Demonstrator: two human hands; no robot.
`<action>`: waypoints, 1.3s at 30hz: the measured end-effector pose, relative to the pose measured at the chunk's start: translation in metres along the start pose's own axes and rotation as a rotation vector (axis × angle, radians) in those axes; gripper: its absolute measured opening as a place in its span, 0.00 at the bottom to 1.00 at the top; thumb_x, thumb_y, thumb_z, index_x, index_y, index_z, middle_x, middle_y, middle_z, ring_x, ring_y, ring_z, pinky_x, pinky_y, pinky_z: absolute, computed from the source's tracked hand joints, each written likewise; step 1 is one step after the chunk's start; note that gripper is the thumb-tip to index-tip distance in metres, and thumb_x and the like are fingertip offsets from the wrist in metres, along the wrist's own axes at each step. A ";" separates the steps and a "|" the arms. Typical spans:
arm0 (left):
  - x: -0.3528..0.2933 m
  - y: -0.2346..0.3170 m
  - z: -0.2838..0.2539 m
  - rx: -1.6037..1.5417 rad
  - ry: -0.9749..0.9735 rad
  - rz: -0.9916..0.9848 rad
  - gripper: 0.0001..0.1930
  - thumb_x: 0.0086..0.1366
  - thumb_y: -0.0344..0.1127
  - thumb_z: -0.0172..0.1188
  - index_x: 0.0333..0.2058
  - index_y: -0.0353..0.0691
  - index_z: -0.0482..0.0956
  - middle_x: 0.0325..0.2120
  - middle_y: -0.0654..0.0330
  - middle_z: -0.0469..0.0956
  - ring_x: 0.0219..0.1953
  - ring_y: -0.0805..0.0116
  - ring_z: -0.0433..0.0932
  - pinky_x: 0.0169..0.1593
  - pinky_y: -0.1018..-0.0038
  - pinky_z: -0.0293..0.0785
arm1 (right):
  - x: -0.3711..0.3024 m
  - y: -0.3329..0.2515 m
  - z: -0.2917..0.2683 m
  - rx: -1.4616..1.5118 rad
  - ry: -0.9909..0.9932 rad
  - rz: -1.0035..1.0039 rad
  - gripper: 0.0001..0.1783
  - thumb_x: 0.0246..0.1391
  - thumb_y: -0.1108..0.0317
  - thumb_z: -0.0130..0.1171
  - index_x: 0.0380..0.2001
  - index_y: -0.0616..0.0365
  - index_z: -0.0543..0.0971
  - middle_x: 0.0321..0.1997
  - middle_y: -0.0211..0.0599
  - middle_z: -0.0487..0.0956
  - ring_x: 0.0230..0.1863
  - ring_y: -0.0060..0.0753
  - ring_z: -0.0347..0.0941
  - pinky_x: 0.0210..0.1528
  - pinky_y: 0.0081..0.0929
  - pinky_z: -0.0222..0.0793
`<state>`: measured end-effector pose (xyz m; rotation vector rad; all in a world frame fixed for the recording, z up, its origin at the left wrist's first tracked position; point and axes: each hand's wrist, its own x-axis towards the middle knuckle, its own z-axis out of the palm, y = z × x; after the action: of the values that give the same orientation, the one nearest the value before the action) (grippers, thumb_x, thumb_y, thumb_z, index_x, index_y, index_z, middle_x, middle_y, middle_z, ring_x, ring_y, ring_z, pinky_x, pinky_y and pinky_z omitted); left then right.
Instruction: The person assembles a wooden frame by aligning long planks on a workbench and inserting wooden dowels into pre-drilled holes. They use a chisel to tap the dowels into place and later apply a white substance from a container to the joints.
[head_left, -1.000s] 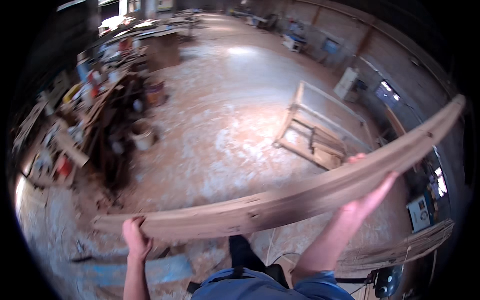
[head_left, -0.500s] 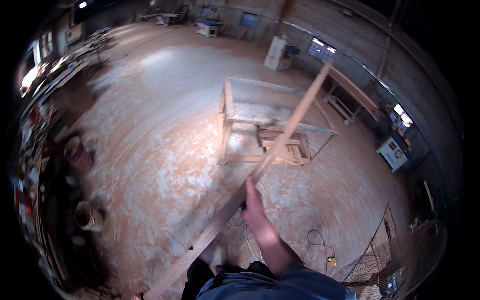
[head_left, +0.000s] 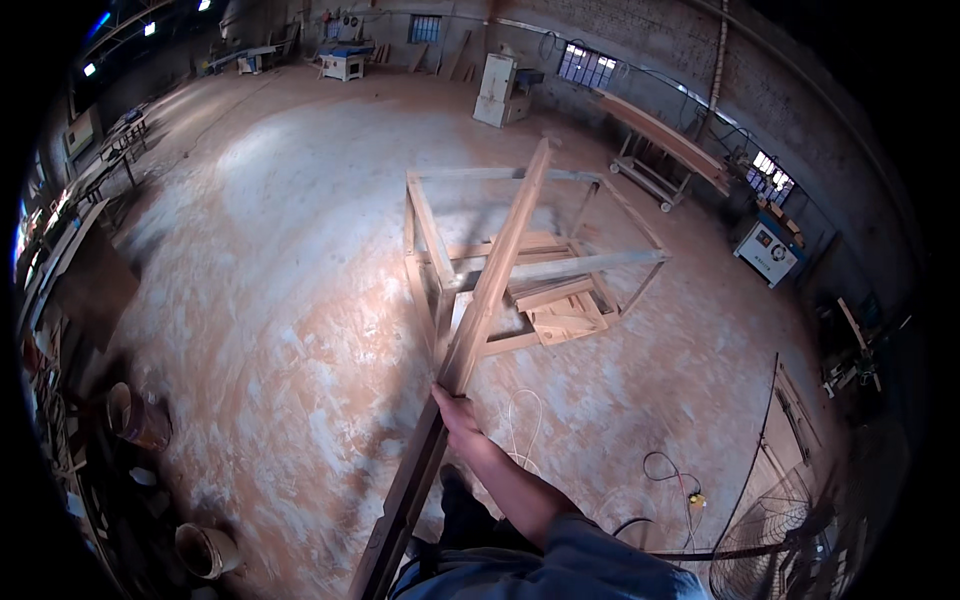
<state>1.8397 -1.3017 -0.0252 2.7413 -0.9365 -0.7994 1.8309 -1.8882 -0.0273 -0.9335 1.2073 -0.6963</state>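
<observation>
A long squared wooden beam (head_left: 500, 262) slants up and away from the lower edge, its far end above a rectangular wooden frame (head_left: 585, 265). My right hand (head_left: 458, 416) is closed around the beam near its middle, gripping it from the right side. The beam's near part is dark with shadow and runs out at the lower edge. My left hand is out of the picture. Inside the frame, on the floor, lie several short wooden boards (head_left: 565, 318). Whether the beam touches the frame I cannot tell.
Buckets (head_left: 205, 550) and cluttered timber line the left side. A cable with a yellow plug (head_left: 696, 499) lies at right, near a wire-mesh guard (head_left: 765, 540). Beyond stand a wheeled trolley with long planks (head_left: 665, 140), a white cabinet (head_left: 493, 92) and a machine (head_left: 768, 252).
The beam has swung to the left and stands steeper in the picture, my right hand moving left with it. The view has turned rightward. My left fingertips, at the lower edge before, are gone.
</observation>
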 end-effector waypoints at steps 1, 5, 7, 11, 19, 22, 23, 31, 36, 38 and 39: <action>0.018 0.004 -0.007 -0.019 -0.016 -0.008 0.30 0.57 0.47 0.62 0.54 0.41 0.65 0.34 0.50 0.79 0.33 0.50 0.79 0.32 0.57 0.74 | 0.022 -0.005 0.013 0.013 0.002 0.011 0.31 0.49 0.50 0.66 0.45 0.68 0.76 0.43 0.43 0.79 0.43 0.33 0.75 0.44 0.33 0.71; 0.083 0.037 -0.027 -0.136 -0.122 -0.022 0.28 0.57 0.41 0.62 0.54 0.39 0.65 0.35 0.52 0.78 0.31 0.54 0.78 0.32 0.61 0.75 | 0.099 -0.018 0.030 -0.045 0.029 0.042 0.30 0.45 0.51 0.69 0.40 0.70 0.79 0.40 0.45 0.81 0.42 0.34 0.77 0.44 0.31 0.71; 0.115 0.055 -0.034 -0.230 -0.157 -0.041 0.27 0.57 0.37 0.62 0.54 0.38 0.65 0.35 0.53 0.78 0.30 0.56 0.78 0.32 0.62 0.75 | 0.136 -0.030 0.052 -0.106 0.036 0.001 0.31 0.44 0.50 0.69 0.40 0.70 0.78 0.41 0.47 0.80 0.44 0.36 0.77 0.45 0.32 0.71; 0.203 0.104 -0.043 -0.841 -0.411 0.011 0.26 0.56 0.31 0.62 0.54 0.36 0.66 0.35 0.55 0.78 0.28 0.60 0.78 0.31 0.66 0.76 | 0.270 -0.007 0.032 -0.301 0.222 -0.007 0.38 0.45 0.48 0.68 0.50 0.71 0.73 0.49 0.50 0.77 0.52 0.40 0.74 0.52 0.34 0.68; 0.360 0.179 -0.031 -1.027 -0.478 -0.060 0.23 0.54 0.28 0.65 0.48 0.29 0.71 0.36 0.55 0.79 0.37 0.64 0.76 0.41 0.68 0.72 | 0.310 -0.047 0.047 -0.085 -0.004 0.013 0.26 0.56 0.48 0.58 0.52 0.51 0.69 0.33 0.29 0.74 0.30 0.26 0.69 0.33 0.26 0.67; 0.425 0.223 -0.045 -1.160 -0.640 -0.081 0.25 0.55 0.28 0.67 0.51 0.27 0.71 0.37 0.57 0.80 0.38 0.71 0.77 0.42 0.74 0.74 | 0.235 -0.018 0.023 0.042 -0.312 0.242 0.16 0.59 0.48 0.54 0.39 0.47 0.70 0.25 0.19 0.65 0.24 0.14 0.62 0.24 0.19 0.61; 0.445 0.235 -0.048 -1.191 -0.687 -0.102 0.24 0.54 0.28 0.67 0.50 0.28 0.72 0.36 0.57 0.80 0.38 0.70 0.77 0.43 0.73 0.74 | 0.203 0.006 0.014 -0.029 -0.398 0.297 0.15 0.60 0.48 0.53 0.40 0.45 0.70 0.26 0.19 0.67 0.24 0.15 0.63 0.25 0.20 0.62; 0.543 0.347 -0.079 -0.991 -0.562 0.084 0.21 0.54 0.38 0.67 0.43 0.30 0.76 0.31 0.58 0.79 0.32 0.69 0.76 0.38 0.71 0.74 | -0.017 0.134 0.024 -0.009 -0.700 0.695 0.24 0.65 0.52 0.47 0.56 0.56 0.66 0.40 0.30 0.73 0.39 0.25 0.73 0.41 0.27 0.73; 0.578 0.346 -0.055 -1.010 -0.585 0.112 0.19 0.56 0.39 0.66 0.42 0.31 0.77 0.29 0.60 0.79 0.29 0.72 0.76 0.36 0.72 0.72 | -0.030 0.158 0.038 0.114 -0.482 0.609 0.24 0.61 0.60 0.52 0.56 0.61 0.67 0.47 0.37 0.73 0.50 0.32 0.72 0.50 0.35 0.72; 0.586 0.353 -0.059 -1.036 -0.586 0.093 0.19 0.56 0.39 0.66 0.42 0.31 0.77 0.29 0.61 0.78 0.29 0.71 0.75 0.35 0.72 0.72 | -0.025 0.139 0.051 0.166 -0.413 0.564 0.23 0.61 0.60 0.53 0.55 0.62 0.67 0.46 0.37 0.74 0.48 0.32 0.73 0.49 0.34 0.73; 0.591 0.360 -0.065 -1.055 -0.574 0.091 0.19 0.56 0.39 0.66 0.41 0.32 0.77 0.28 0.61 0.78 0.28 0.71 0.75 0.35 0.72 0.72 | -0.019 0.126 0.058 0.185 -0.388 0.532 0.23 0.60 0.60 0.53 0.55 0.62 0.68 0.46 0.38 0.74 0.47 0.32 0.73 0.48 0.33 0.73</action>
<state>2.0769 -1.9473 -0.1267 1.5710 -0.4532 -1.5326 1.8785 -1.7998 -0.1253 -0.5230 0.9629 -0.1815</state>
